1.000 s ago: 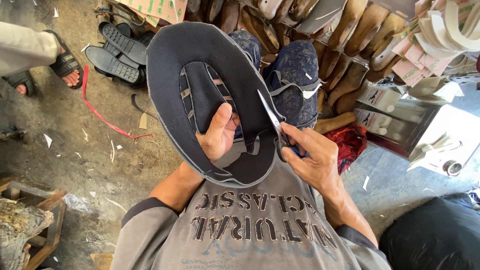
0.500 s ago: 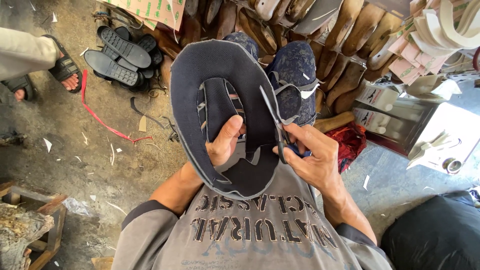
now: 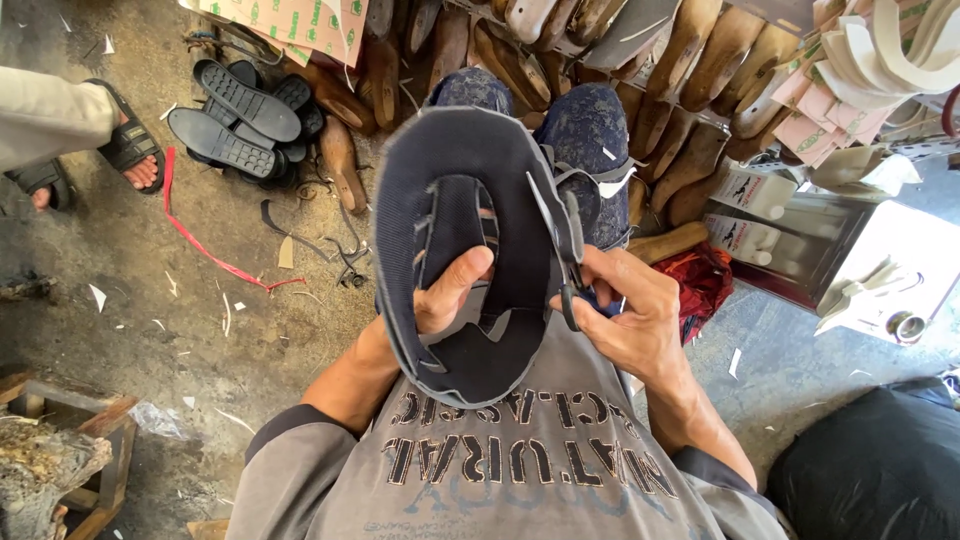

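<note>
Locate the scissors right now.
In the head view, the slim metal scissors sit right of centre in the right hand, blades along the right edge of the dark blue cut-out fabric sheet.

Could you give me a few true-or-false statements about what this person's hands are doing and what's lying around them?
1. The left hand grips a dark blue cut-out sheet. True.
2. The right hand holds a hammer. False: it holds scissors at the sheet's edge.
3. Black shoe soles lie on the floor. True.
4. A green ribbon lies beside them. False: the strip is red.
5. Wooden shoe lasts are stacked ahead. True.
</note>
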